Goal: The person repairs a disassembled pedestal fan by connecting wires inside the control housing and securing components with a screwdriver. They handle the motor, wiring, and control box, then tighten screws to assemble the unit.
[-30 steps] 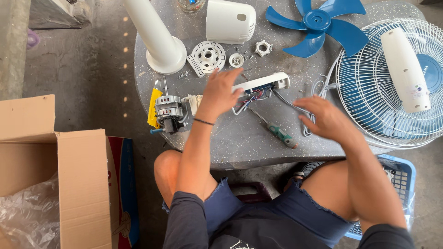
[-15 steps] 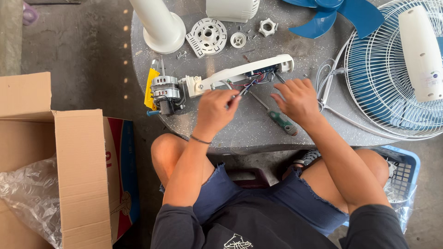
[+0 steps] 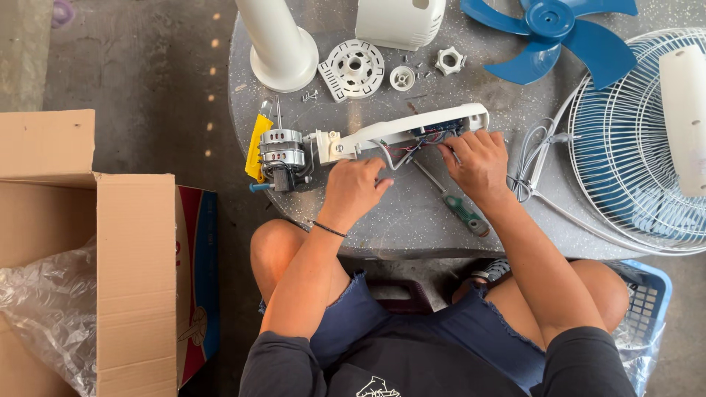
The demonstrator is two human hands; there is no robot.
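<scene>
A long white fan housing (image 3: 401, 131) with exposed coloured wires lies across the round grey table (image 3: 412, 220), joined at its left end to a metal fan motor (image 3: 282, 152). My left hand (image 3: 354, 187) rests against the housing's underside near the middle, its fingers curled at the wires. My right hand (image 3: 476, 159) is at the housing's right end, fingertips in the wiring compartment. A green-handled screwdriver (image 3: 460, 208) lies on the table between and just below both hands.
A white fan stand base (image 3: 279, 45), a white cover (image 3: 401, 22), round white parts (image 3: 353, 70), a blue fan blade (image 3: 555, 33) and a wire fan grille (image 3: 636, 147) lie about the table. An open cardboard box (image 3: 88, 242) stands left; a blue basket (image 3: 647, 294) sits lower right.
My left hand drew back from above the housing to its near side. My right hand moved left onto the housing's right end. The view shifted closer.
</scene>
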